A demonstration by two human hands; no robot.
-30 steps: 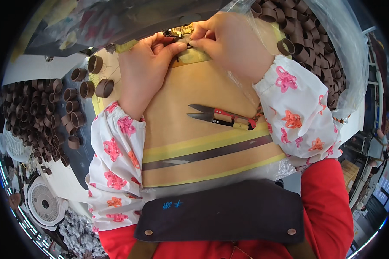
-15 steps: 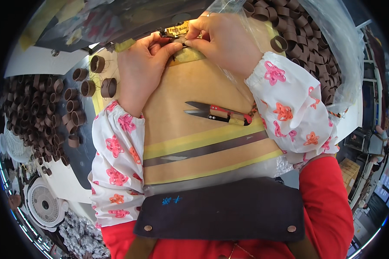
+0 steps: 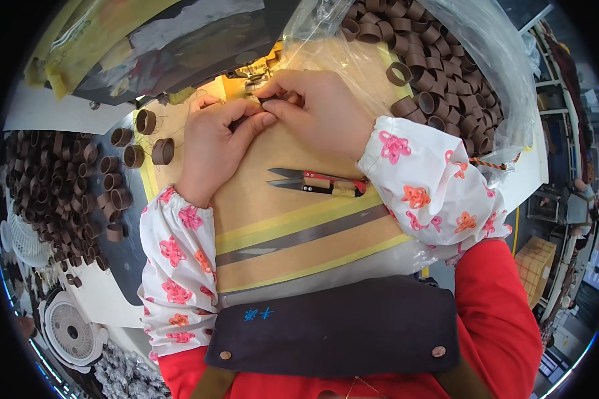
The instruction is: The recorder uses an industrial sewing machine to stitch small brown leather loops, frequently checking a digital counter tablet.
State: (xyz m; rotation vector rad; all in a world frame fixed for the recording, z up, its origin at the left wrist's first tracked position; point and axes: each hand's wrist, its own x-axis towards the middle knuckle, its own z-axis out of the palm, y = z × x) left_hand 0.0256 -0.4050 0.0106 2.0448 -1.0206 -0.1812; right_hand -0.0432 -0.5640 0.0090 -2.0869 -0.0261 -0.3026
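Note:
My left hand (image 3: 223, 143) and my right hand (image 3: 323, 113) meet just in front of the lit metal foot (image 3: 254, 78) of a sewing machine, fingers pinched together on a small dark brown strip (image 3: 270, 102), mostly hidden by them. Below them, thread snips (image 3: 316, 183) with red and black handles lie on the tan taped work surface (image 3: 266, 259), near my right sleeve. Several brown rings (image 3: 163, 151) with loose threads sit left of my left hand.
Heaps of brown rings lie at the left (image 3: 53, 186) and, inside clear plastic, at the upper right (image 3: 449, 90). The machine head (image 3: 166, 40) overhangs the top. A white fan (image 3: 70, 329) stands lower left. A cardboard box (image 3: 534, 272) is at the right.
Both my hands have moved toward me, away from the machine's foot, still pinched on the small piece. The view has shifted a little, showing more of the machine.

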